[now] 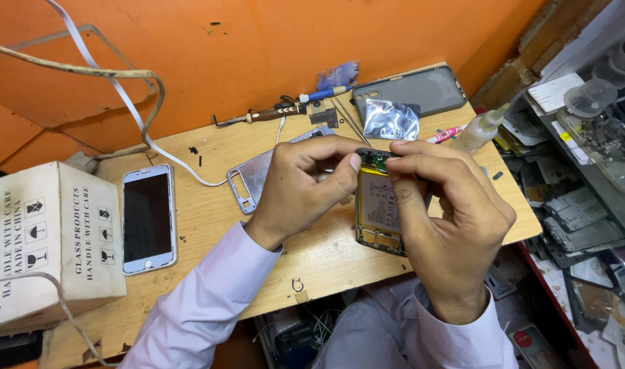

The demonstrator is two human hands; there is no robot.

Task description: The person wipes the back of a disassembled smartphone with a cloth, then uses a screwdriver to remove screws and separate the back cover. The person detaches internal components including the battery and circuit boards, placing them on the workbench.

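1. At the far left of the frame a cardboard box (49, 239) sits on the wooden surface (210, 225), with a white phone (148, 219) lying face up just beside it. If my left elbow swings out, I think it could nudge that phone toward the surface's front edge.
2. A white cable (131, 113) runs from the upper left down toward the middle. I judge it could snag on my sleeve and drag small parts along.
3. A bare metal frame (254, 179) lies flat behind my left hand (302, 188), partly hidden by it. My left hand is closed, thumb and fingers pinching the top edge of the opened phone (379, 205), which I hold above the surface at centre frame, its yellow battery facing me.
4. My right hand (449, 219) is closed too, gripping the same top edge and the right side. Too much force here could, I think, crack the green board at the top or bend the battery.
5. In the upper right a clear bottle (482, 130) stands near the surface's edge; a slip of my right hand could tip it.
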